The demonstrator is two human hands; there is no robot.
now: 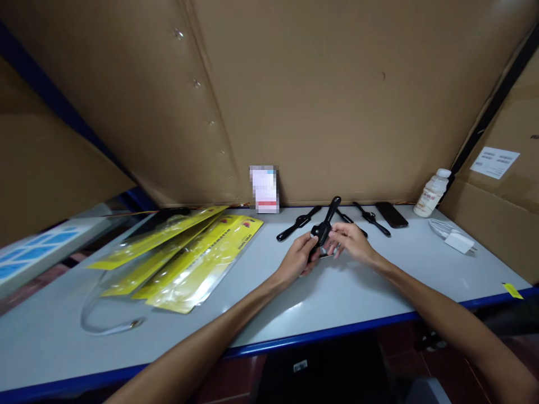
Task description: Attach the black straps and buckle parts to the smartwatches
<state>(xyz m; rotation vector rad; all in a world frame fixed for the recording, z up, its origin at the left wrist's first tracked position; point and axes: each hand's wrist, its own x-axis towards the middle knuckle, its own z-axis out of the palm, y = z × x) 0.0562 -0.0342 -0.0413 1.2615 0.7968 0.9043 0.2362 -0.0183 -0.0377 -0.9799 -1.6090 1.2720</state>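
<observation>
- A flat light-blue sheet with darker blue squares lies at the far left edge, on a lower surface beside the pale grey table with a blue front edge.
- A fan of yellow-and-clear plastic retail pouches lies overlapped on the left half of the table, with a clear curled plastic strip just in front of them.
- A small white card, blurred out, stands against the brown cardboard back wall.
- A loose black rubber watch with its strap laid flat lies behind the hands, near the wall.
- The left hand is curled around the lower part of a black smartwatch with a rubber strap, thumb and fingers closed on its body.
- That smartwatch is held just above the table's middle, one strap end pointing up and away toward the wall.
- The right hand pinches the same watch from the other side, fingers bent narrow against the case; the two hands touch.
- Another flat black strapped watch lies to the right, and just beside it a dark rectangular phone.
- A small white plastic bottle with a white cap stands by the wall's right corner.
- A white charger block with a coiled white cable lies near the right edge.
- A small yellow tag sits on the table's front right corner.
</observation>
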